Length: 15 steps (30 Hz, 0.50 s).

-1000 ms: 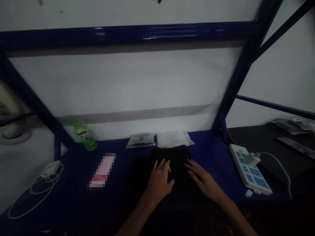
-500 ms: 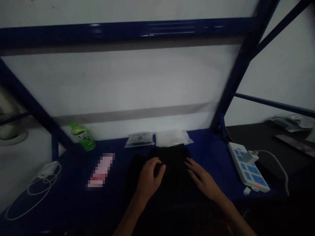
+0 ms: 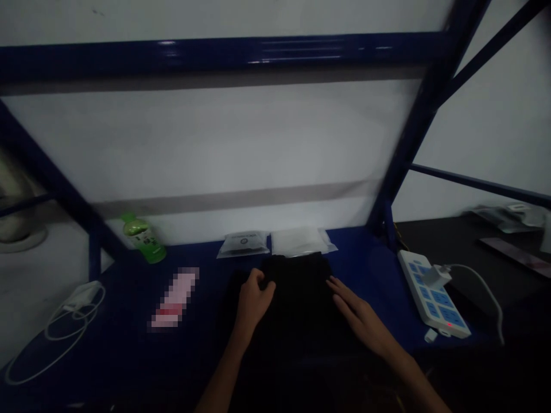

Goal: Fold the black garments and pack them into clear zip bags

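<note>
One black cloth [image 3: 301, 298] lies between them: the left hand [image 3: 253, 298] curls, its hold unclear; the right hand [image 3: 356, 312] extends loosely, gripping nothing. Light, even pressure should limit creases.

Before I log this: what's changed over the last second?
Left hand slid left across the black cloth to the left side of its upper part; fingers, spread earlier, are now curled. Can't tell if it grips the fabric. Right hand is little changed, at the cloth's right edge. Bottle, packets and power strip stayed put.
</note>
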Available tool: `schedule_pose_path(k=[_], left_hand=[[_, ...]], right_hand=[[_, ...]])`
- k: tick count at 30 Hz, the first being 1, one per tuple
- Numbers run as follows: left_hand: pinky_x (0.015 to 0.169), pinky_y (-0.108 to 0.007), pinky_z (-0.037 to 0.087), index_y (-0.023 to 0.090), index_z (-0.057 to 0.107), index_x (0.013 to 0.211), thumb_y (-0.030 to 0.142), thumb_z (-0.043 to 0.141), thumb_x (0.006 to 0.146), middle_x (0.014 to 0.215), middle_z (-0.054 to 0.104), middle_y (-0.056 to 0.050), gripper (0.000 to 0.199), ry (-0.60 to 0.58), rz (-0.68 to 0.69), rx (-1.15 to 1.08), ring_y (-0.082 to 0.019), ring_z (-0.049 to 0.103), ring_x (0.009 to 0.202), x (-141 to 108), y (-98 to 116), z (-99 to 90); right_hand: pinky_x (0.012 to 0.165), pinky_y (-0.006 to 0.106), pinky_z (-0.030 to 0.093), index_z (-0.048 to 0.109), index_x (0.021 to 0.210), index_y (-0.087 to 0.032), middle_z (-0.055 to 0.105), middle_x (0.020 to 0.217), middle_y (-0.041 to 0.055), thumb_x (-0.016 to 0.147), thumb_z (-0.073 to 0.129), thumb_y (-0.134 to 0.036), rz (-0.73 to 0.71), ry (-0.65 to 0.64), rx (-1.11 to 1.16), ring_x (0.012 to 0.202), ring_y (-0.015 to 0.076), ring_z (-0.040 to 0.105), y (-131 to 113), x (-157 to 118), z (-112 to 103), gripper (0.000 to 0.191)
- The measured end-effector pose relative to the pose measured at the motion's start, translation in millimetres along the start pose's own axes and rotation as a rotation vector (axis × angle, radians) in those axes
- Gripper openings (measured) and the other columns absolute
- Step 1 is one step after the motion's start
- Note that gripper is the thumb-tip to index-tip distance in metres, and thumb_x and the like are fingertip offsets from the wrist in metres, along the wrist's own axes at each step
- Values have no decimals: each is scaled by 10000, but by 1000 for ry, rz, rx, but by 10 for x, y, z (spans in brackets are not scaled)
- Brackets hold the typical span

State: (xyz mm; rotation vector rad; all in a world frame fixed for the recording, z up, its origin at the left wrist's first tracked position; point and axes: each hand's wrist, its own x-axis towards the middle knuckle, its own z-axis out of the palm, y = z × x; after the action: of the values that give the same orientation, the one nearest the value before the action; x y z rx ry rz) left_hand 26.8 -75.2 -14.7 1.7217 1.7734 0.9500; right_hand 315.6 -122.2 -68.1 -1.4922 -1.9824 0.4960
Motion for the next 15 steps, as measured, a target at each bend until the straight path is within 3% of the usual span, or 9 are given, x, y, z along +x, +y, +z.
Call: schedule_pose_path(k=[3, 7, 9, 11, 13, 15], left_hand=[[723, -297, 475, 219, 526, 891, 298, 597, 845, 848, 673, -35, 116, 97, -27, -89, -224, 679, 837, 97, 147, 35], [791, -305, 519, 235, 515, 1012, 322, 571, 892, 959, 700, -48, 159, 163, 141, -252, -221, 693, 950, 21, 466, 296], [909, -362, 510, 249, 518, 1116, 338, 540, 923, 1098, 698, -61, 214, 92, 268, -212, -232, 659, 1079, -116, 569, 502], [1074, -516, 392, 264, 536, 1211, 386, 563, 912, 1279, 639, -71, 324, -39, 397, -23, -299, 535, 1269, -277, 587, 701], [1124, -634, 265, 256, 520, 1314, 463, 536, 919, 1451, 507, -84, 445, -151, 474, 159, -366, 375, 1390, -413, 539, 849], [1136, -672, 199, 232, 461, 1407, 513, 449, 952, 1540, 384, -90, 535, -214, 506, 276, -388, 272, 1436, -495, 474, 927]], right_hand=[[1182, 537, 253, 419, 1464, -262, 411, 1524, 56, 1010, 349, -455, 54, 51, -143, 1442, 251, 293, 158, -98, -57, 498], [1145, 596, 278, 484, 1420, -178, 438, 1497, 124, 982, 370, -474, 125, 92, -351, 1438, 314, 286, 429, -235, -11, 541], [1142, 587, 288, 483, 1420, -175, 437, 1498, 121, 983, 358, -458, 114, 103, -395, 1437, 310, 291, 506, -282, 32, 535], [1143, 573, 297, 479, 1424, -184, 442, 1496, 108, 984, 353, -439, 96, 118, -421, 1437, 298, 296, 535, -312, 62, 523], [1141, 562, 306, 477, 1424, -193, 449, 1493, 98, 983, 359, -431, 86, 136, -437, 1434, 290, 307, 534, -327, 77, 515], [1140, 555, 312, 479, 1421, -198, 452, 1491, 93, 980, 367, -432, 80, 148, -444, 1430, 286, 318, 527, -335, 84, 511]])
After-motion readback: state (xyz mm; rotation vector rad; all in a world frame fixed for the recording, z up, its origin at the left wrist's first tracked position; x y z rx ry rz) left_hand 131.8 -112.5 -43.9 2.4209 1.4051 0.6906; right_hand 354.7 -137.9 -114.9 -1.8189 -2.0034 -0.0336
